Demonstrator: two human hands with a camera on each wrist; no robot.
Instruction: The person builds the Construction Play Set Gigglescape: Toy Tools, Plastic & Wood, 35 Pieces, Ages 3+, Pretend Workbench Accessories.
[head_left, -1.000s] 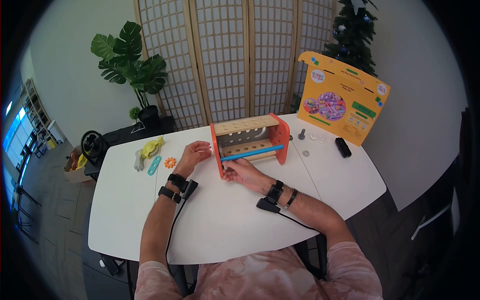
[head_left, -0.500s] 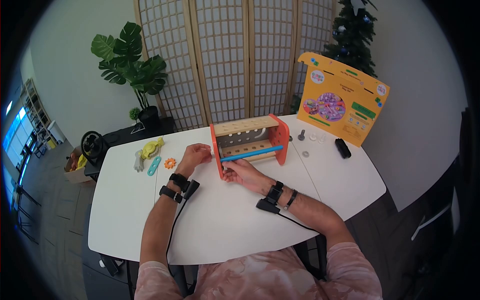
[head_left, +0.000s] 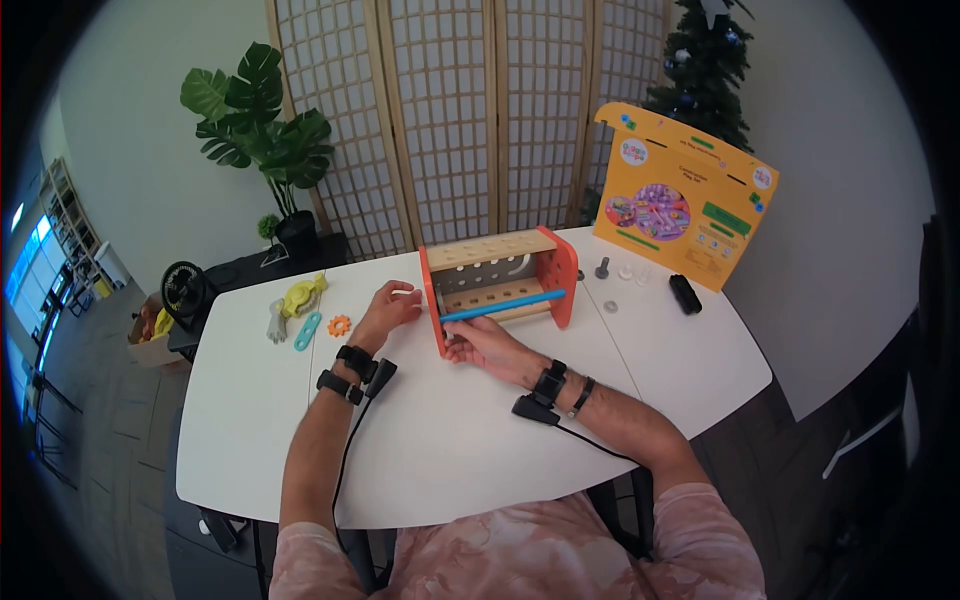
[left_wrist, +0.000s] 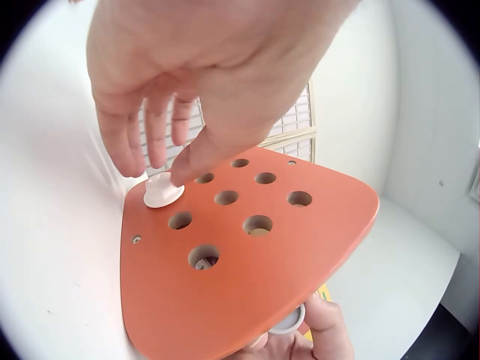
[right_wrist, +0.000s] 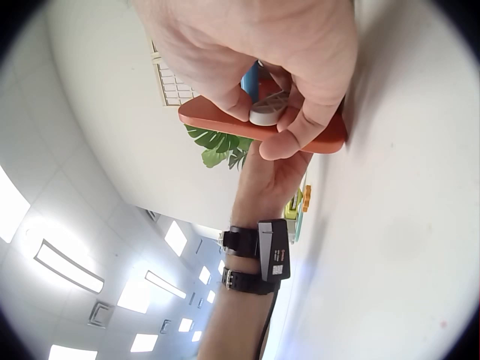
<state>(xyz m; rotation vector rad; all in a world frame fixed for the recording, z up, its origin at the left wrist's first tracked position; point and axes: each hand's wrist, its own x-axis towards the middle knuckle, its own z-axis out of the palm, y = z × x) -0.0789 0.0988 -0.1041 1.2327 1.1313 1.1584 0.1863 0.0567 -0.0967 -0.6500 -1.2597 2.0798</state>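
White cap (left_wrist: 163, 193) touches relaxed left hand (left_wrist: 202, 71); right hand (right_wrist: 270, 45) pinches grey piece (right_wrist: 267, 112) beside orange panel (left_wrist: 300, 247).

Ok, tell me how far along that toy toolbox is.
The toolbox stands assembled, its blue rod spanning the ends. In hand: the left hand has its fingers on a white knob outside one end; the right hand pinches a grey piece inside. Possibly left: fastening those, then adding the loose grey bolt and orange gear.
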